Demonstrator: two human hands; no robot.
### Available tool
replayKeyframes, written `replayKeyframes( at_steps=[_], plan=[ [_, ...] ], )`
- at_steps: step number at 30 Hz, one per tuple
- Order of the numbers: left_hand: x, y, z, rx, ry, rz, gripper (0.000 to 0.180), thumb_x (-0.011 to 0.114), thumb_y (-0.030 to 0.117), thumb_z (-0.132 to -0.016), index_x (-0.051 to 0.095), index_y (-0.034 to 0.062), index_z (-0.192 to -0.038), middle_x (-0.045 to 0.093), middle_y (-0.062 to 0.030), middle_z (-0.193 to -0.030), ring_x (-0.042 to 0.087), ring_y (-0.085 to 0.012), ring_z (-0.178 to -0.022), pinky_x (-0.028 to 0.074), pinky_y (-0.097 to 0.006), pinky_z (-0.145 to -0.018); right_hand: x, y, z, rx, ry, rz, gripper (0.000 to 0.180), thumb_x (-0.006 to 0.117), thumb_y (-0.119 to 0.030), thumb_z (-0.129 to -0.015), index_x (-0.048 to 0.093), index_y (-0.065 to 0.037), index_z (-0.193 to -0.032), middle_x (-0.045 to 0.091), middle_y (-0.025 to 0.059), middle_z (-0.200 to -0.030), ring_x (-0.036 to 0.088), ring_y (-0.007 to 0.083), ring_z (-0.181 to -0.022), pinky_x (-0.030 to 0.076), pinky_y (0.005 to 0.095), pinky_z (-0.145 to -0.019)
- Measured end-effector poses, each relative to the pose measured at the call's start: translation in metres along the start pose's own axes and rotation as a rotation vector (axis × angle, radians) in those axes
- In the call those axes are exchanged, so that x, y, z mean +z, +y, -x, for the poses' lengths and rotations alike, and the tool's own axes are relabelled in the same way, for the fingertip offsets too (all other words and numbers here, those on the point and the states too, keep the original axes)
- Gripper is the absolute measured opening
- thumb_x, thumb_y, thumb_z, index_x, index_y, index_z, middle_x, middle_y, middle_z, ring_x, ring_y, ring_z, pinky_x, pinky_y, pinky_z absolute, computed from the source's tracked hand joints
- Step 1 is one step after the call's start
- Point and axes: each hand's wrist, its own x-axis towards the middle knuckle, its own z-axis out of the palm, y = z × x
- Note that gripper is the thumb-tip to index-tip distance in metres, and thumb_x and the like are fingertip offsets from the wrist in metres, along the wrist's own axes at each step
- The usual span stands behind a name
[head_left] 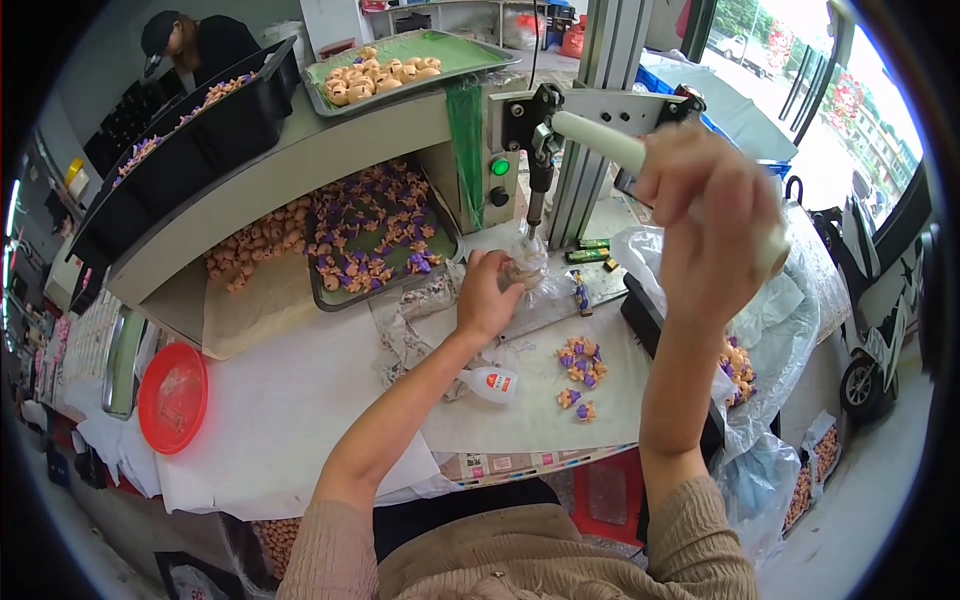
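Hands are working a small press: right hand (715, 215) fingers gripping the lever handle (610, 143), left hand (487, 295) fingers closing around a bagged piece (524, 264), few finished figurines (578, 363) lying on the worktop (300, 400), many waiting in the tray (335, 298).

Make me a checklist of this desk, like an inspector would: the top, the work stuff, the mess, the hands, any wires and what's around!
Surface: white-covered table, crowded on the far side.
Job's things: small press with a white lever handle; a small piece in clear wrapping sits under its tip.
Clutter: loose orange and purple pieces, white glue bottle, red lid, tray of purple and orange pieces, green tray of tan pieces, long black tray.
Grippers: left hand holds the wrapped piece; right hand grips the lever handle.
Cables: nothing seen.
Surroundings: another person far left; scooter on the right; clear plastic bags.
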Motion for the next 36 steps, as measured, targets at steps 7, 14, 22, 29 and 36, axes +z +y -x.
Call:
replayKeyframes(
  at_steps=[7,14,22,29,36],
  plan=[
    [-0.069,0.007,0.04,-0.566,-0.197,0.715,0.036,0.064,0.002,-0.079,0.056,0.0038,-0.113,0.049,-0.002,-0.096,0.048,-0.0103,-0.082,0.043,-0.026,-0.075,-0.015,0.008,0.071,-0.072,-0.195,0.438,0.037,0.058,-0.029,-0.091,0.064,0.006,-0.102,0.065,0.0188,-0.106,0.06,0.0281,-0.105,0.046,0.0381,-0.087],
    [-0.143,0.034,0.113,-0.819,-0.225,1.386,0.033,0.052,0.002,-0.09,0.047,0.0013,-0.123,0.054,-0.0081,-0.112,0.055,-0.0162,-0.105,0.047,-0.028,-0.092,0.028,-0.001,0.153,0.607,-0.252,0.619,0.042,0.066,-0.011,-0.08,0.056,0.001,-0.119,0.058,0.0151,-0.12,0.053,0.029,-0.112,0.042,0.0375,-0.094],
    [-0.176,0.023,0.175,-0.914,-0.143,1.63,0.035,0.053,0.014,-0.095,0.046,0.0031,-0.127,0.056,-0.0126,-0.121,0.064,-0.017,-0.097,0.055,-0.026,-0.084,0.086,0.009,0.233,0.829,-0.599,0.708,0.038,0.07,-0.012,-0.076,0.06,-0.002,-0.111,0.061,0.0155,-0.105,0.052,0.032,-0.104,0.042,0.0414,-0.088],
    [-0.184,0.01,0.199,-0.901,-0.069,1.713,0.038,0.053,0.013,-0.095,0.045,0.004,-0.13,0.056,-0.0099,-0.121,0.063,-0.0154,-0.096,0.055,-0.026,-0.086,0.086,-0.014,0.23,0.967,-0.47,0.513,0.037,0.074,-0.012,-0.073,0.06,0.0,-0.105,0.059,0.0109,-0.092,0.058,0.0233,-0.082,0.047,0.0325,-0.069],
    [-0.175,0.006,0.204,-0.928,-0.107,1.572,0.039,0.051,0.014,-0.096,0.044,0.0039,-0.133,0.057,-0.0094,-0.12,0.061,-0.015,-0.1,0.053,-0.026,-0.088,0.071,-0.043,0.236,1.285,-0.071,0.011,0.03,0.077,-0.011,-0.073,0.06,-0.003,-0.096,0.058,0.0016,-0.09,0.055,0.0061,-0.068,0.043,0.0168,-0.05]
  ],
)
